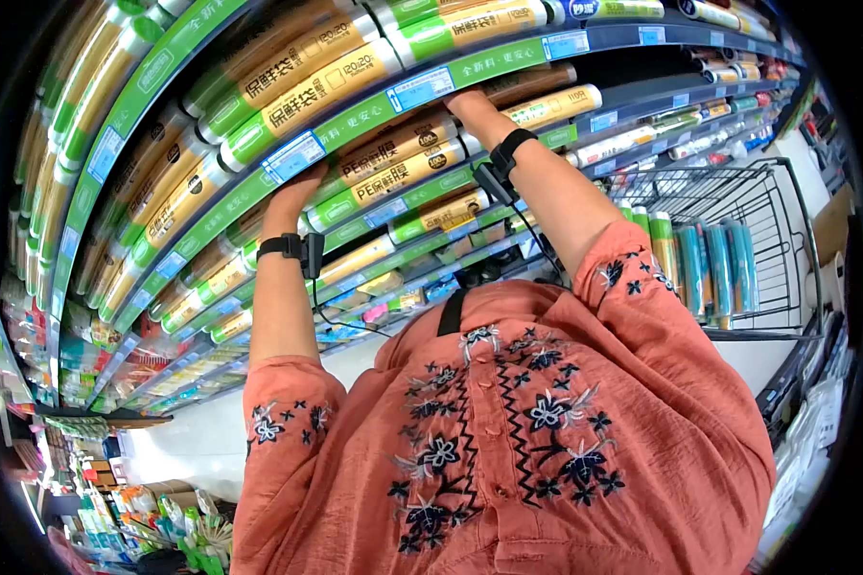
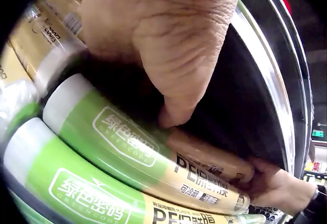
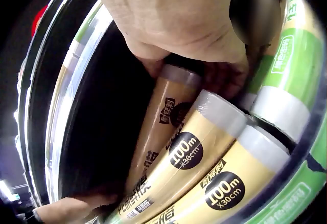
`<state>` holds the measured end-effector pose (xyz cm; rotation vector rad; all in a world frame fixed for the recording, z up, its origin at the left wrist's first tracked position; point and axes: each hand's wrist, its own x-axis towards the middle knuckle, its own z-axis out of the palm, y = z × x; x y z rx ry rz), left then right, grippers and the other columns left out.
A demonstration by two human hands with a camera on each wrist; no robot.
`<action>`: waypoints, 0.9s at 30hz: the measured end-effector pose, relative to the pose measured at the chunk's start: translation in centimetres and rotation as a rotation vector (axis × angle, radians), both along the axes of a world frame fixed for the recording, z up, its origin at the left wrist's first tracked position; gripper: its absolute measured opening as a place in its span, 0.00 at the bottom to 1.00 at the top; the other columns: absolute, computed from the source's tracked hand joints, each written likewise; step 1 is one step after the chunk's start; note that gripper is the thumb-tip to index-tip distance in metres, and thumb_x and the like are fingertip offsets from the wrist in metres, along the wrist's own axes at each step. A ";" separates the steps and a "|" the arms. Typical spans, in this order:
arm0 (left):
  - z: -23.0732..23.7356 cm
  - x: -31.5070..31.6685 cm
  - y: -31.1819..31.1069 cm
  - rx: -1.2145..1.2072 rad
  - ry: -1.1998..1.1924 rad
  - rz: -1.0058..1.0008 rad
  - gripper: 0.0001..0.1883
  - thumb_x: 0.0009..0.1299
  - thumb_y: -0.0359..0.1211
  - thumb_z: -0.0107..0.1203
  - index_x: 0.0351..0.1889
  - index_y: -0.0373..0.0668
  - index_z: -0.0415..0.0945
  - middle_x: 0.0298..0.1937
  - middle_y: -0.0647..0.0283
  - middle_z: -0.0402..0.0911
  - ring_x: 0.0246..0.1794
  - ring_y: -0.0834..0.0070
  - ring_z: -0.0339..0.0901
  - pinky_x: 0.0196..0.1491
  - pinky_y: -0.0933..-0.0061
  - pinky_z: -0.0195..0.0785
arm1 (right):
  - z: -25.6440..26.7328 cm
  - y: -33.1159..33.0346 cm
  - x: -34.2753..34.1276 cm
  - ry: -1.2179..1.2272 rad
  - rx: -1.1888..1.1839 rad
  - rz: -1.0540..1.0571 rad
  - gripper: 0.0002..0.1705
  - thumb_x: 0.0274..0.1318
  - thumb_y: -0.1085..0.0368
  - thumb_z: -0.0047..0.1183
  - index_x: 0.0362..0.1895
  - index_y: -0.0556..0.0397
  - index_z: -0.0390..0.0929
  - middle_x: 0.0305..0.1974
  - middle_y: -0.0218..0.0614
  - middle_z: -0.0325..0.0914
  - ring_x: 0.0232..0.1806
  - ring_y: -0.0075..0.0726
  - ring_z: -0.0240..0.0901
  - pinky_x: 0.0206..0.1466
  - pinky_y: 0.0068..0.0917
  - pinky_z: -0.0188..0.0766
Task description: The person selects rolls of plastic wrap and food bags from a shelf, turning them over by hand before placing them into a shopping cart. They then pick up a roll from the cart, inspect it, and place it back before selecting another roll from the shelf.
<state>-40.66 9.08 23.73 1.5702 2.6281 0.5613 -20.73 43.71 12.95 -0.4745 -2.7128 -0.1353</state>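
Observation:
Both hands reach under a shelf edge in the head view, the left hand [image 1: 295, 196] and the right hand [image 1: 478, 115] well apart. Between them lies a rear cling film roll [image 2: 204, 157], tan with dark print, behind two front rolls [image 2: 112, 127]. In the left wrist view, the left hand [image 2: 163, 40] has its thumb at the near end of the rear roll; its other fingers are mostly hidden. The right hand [image 3: 173, 19] grips the grey-capped end of that rear roll [image 3: 158, 111], thumb and fingers on either side, in the right wrist view.
Shelves of green and tan rolls [image 1: 316, 86] curve above and below the hands, with a green label strip [image 1: 364, 120] close over the wrists. A wire shopping cart [image 1: 781, 240] stands at the right, holding several teal packages [image 1: 719, 268] and green-ended rolls.

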 end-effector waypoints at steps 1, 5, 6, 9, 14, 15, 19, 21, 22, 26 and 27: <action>0.0 0.0 -0.1 -0.009 0.013 0.003 0.33 0.75 0.55 0.49 0.71 0.47 0.65 0.74 0.54 0.66 0.72 0.54 0.62 0.73 0.58 0.55 | 0.4 -0.3 0.1 0.001 -0.032 -0.008 0.18 0.59 0.65 0.49 0.52 0.56 0.81 0.50 0.53 0.80 0.51 0.60 0.77 0.49 0.42 0.75; -0.3 -0.2 -0.1 -0.038 0.064 0.005 0.32 0.75 0.54 0.48 0.71 0.47 0.65 0.74 0.53 0.65 0.73 0.53 0.61 0.74 0.57 0.54 | 2.1 -1.5 1.1 0.050 -0.186 -0.043 0.18 0.60 0.64 0.48 0.51 0.56 0.81 0.49 0.52 0.80 0.51 0.59 0.77 0.49 0.42 0.75; -0.4 -0.3 0.0 -0.045 0.080 0.008 0.32 0.75 0.54 0.48 0.71 0.47 0.65 0.74 0.53 0.65 0.73 0.53 0.61 0.74 0.57 0.54 | 2.4 -1.8 1.4 0.061 -0.221 -0.051 0.18 0.60 0.64 0.48 0.51 0.55 0.81 0.49 0.52 0.80 0.51 0.59 0.77 0.49 0.42 0.75; -0.7 -0.6 0.4 -0.066 0.141 0.019 0.32 0.75 0.54 0.48 0.71 0.47 0.65 0.74 0.53 0.64 0.74 0.53 0.60 0.74 0.57 0.54 | 3.4 -2.6 2.1 0.099 -0.312 -0.074 0.18 0.60 0.64 0.48 0.50 0.55 0.82 0.49 0.52 0.80 0.51 0.59 0.77 0.50 0.42 0.75; -1.1 -0.8 1.0 -0.063 0.231 0.036 0.31 0.75 0.53 0.48 0.71 0.47 0.66 0.75 0.53 0.64 0.74 0.52 0.59 0.74 0.56 0.53 | 4.5 -3.5 2.9 0.146 -0.398 -0.099 0.18 0.60 0.63 0.47 0.49 0.55 0.82 0.49 0.52 0.81 0.51 0.58 0.77 0.51 0.42 0.75; -1.1 -0.7 1.0 -0.067 0.233 0.040 0.30 0.76 0.53 0.47 0.71 0.47 0.66 0.75 0.53 0.64 0.74 0.52 0.59 0.74 0.56 0.53 | 4.6 -3.7 2.9 0.153 -0.408 -0.101 0.18 0.60 0.62 0.47 0.49 0.55 0.82 0.49 0.52 0.81 0.51 0.58 0.77 0.51 0.42 0.75; -1.4 0.1 0.5 -0.039 0.265 0.044 0.29 0.77 0.52 0.44 0.69 0.47 0.68 0.73 0.52 0.65 0.73 0.51 0.61 0.73 0.55 0.55 | 5.0 -4.1 2.9 0.180 -0.440 -0.107 0.18 0.61 0.62 0.47 0.48 0.55 0.83 0.49 0.52 0.81 0.51 0.58 0.78 0.51 0.41 0.75; -1.1 1.2 0.2 -0.042 0.283 0.065 0.27 0.77 0.51 0.43 0.67 0.46 0.70 0.70 0.50 0.68 0.70 0.49 0.64 0.70 0.52 0.57 | 5.1 -4.5 3.2 0.192 -0.454 -0.112 0.18 0.61 0.61 0.46 0.48 0.55 0.83 0.48 0.51 0.81 0.51 0.58 0.78 0.52 0.41 0.75; -0.3 2.1 0.2 -0.057 0.298 0.083 0.26 0.77 0.50 0.44 0.65 0.46 0.71 0.69 0.49 0.70 0.69 0.48 0.65 0.69 0.51 0.58 | 5.2 -4.4 3.3 0.200 -0.456 -0.111 0.18 0.61 0.61 0.46 0.47 0.55 0.83 0.48 0.51 0.81 0.51 0.57 0.78 0.52 0.41 0.75; -1.8 1.7 -0.1 0.040 0.391 0.079 0.24 0.76 0.49 0.45 0.61 0.44 0.74 0.63 0.47 0.74 0.63 0.45 0.69 0.65 0.48 0.61 | 5.0 -4.8 3.5 0.219 -0.467 -0.115 0.18 0.61 0.60 0.46 0.47 0.54 0.84 0.48 0.51 0.82 0.51 0.57 0.78 0.52 0.41 0.74; -2.3 1.2 0.0 0.044 0.441 0.068 0.24 0.76 0.49 0.46 0.61 0.44 0.74 0.62 0.47 0.75 0.62 0.46 0.70 0.64 0.48 0.62 | 5.0 -5.0 3.4 0.220 -0.465 -0.112 0.18 0.61 0.60 0.46 0.47 0.54 0.84 0.48 0.51 0.82 0.51 0.57 0.78 0.52 0.41 0.74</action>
